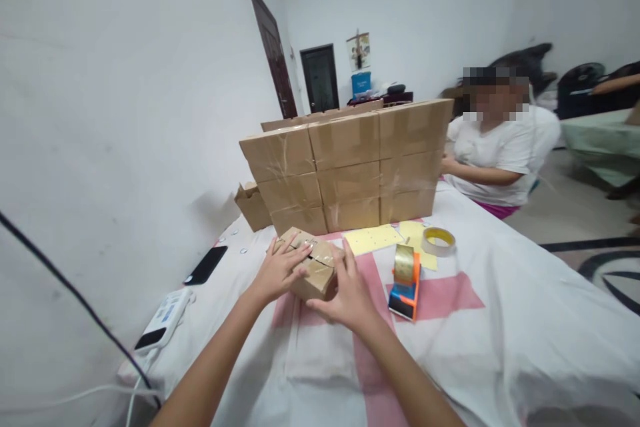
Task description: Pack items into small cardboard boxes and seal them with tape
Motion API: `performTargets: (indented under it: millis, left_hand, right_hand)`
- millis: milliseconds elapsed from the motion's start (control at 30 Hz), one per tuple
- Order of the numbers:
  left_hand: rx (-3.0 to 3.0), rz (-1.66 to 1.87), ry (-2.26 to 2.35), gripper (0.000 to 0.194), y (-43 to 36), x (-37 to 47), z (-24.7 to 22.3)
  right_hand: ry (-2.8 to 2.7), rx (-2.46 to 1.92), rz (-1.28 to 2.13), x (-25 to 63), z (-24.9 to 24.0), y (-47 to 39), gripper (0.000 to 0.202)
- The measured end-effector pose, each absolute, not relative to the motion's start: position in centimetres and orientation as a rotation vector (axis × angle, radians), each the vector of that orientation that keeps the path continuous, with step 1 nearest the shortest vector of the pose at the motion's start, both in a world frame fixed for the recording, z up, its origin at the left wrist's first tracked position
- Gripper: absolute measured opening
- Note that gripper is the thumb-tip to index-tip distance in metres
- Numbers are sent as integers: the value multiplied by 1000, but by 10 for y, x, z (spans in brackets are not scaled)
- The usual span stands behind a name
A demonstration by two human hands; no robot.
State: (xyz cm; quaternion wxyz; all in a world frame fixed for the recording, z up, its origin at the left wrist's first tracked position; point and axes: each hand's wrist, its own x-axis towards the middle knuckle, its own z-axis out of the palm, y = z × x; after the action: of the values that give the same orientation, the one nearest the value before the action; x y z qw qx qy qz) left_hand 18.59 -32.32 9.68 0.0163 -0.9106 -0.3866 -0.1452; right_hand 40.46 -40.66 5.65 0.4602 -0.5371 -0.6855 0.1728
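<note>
A small cardboard box [318, 273] with a taped top and a dark seam between its flaps sits on the cloth in front of me. My left hand [281, 269] lies across its top left part, fingers spread and stretched out. Around the right end is my right hand [349, 283], its thumb low on the near side and its fingers at the upper right edge. To the right, an orange and blue tape dispenser [406, 283] carries a roll of brown tape. Beyond it lies a loose tape roll [439, 240].
Stacked cardboard boxes [349, 170] form a wall behind the work spot. Yellow sheets [373, 239] lie before it. Along the left edge are a black phone [207, 265] and a white power strip [165, 320] with cables. A person in a white shirt [505, 147] sits at the right.
</note>
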Motion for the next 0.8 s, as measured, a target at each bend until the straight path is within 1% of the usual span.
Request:
performTargets:
  millis: [33,100,167,267,333,400,467,533,633,733,800]
  left_hand:
    - [-2824,-457,-1202,54,-323,185,95]
    - [-2798,-480,-1194,52,-322,183,91]
    - [-2761,-504,-1178,46,-321,181,89]
    - [-2730,-498,-1100,41,-325,179,98]
    - [-2666,-584,-974,48,-335,181,109]
    - [-2510,-815,-877,58,-348,184,120]
    - [-2311,-1091,-863,60,-360,189,123]
    - [-2169,-1280,-896,58,-366,195,118]
    - [-2141,-1340,-997,56,-361,200,93]
    - [-2231,-1275,-1129,53,-348,197,57]
    - [-2265,-1254,-1208,53,-337,190,35]
  right_hand:
    - [-1684,-1345,428,401,56,-410,114]
    - [-1675,-1350,433,397,55,-413,97]
    - [-1652,-1323,445,399,56,-415,84]
    - [-1622,-1244,454,411,61,-421,78]
    - [-1605,-1175,419,426,69,-433,77]
    - [-1573,-1136,347,448,83,-453,75]
    - [-1511,-1156,224,479,103,-481,71]
    - [-1427,-1220,19,518,124,-511,66]
    - [-1250,-1401,-391,587,142,-546,60]
    - [-1132,-1590,-708,665,129,-546,59]
    - [-1089,-1690,-787,717,104,-525,59]
